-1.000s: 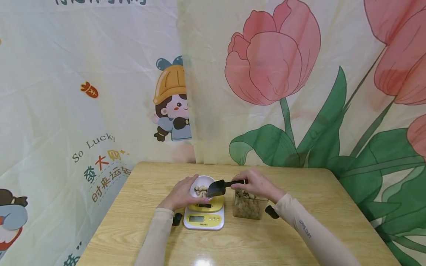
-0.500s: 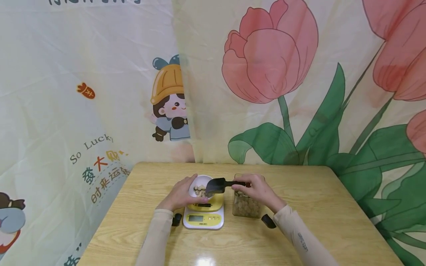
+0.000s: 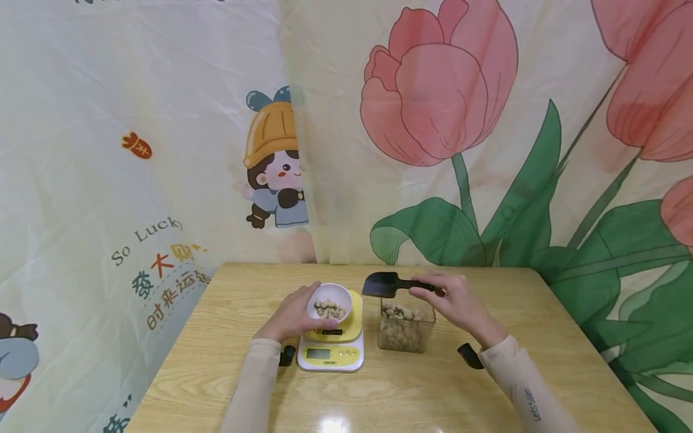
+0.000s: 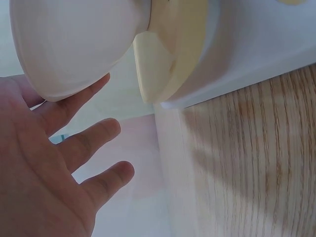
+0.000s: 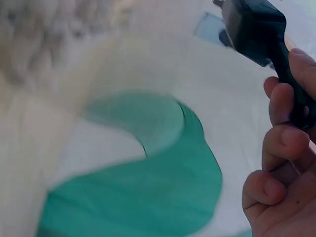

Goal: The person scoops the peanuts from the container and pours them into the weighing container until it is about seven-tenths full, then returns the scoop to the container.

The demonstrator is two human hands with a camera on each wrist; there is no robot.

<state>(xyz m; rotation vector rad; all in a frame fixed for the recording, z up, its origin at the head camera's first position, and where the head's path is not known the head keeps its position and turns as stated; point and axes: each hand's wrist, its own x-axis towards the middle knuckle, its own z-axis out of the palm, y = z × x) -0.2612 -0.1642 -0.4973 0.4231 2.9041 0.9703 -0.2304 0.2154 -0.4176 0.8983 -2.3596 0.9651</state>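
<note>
My left hand holds a small white bowl tilted above the yellow top of a kitchen scale. Its thumb lies along the near rim; in the left wrist view a finger supports the bowl and the other fingers reach out apart from it. What look like unshelled peanuts lie in the bowl. With my right hand I pinch the handle of a black scoop, raised over a clear box of more such peanuts. The scoop's inside cannot be seen well.
The box stands right of the scale on a wooden table. A fabric backdrop printed with tulips hangs behind the table's far edge. A black device sits at the right wrist, another at the left.
The scoop has moved right and up from the bowl's edge to above the box, along with my right hand. My left hand stays with the bowl over the scale.
</note>
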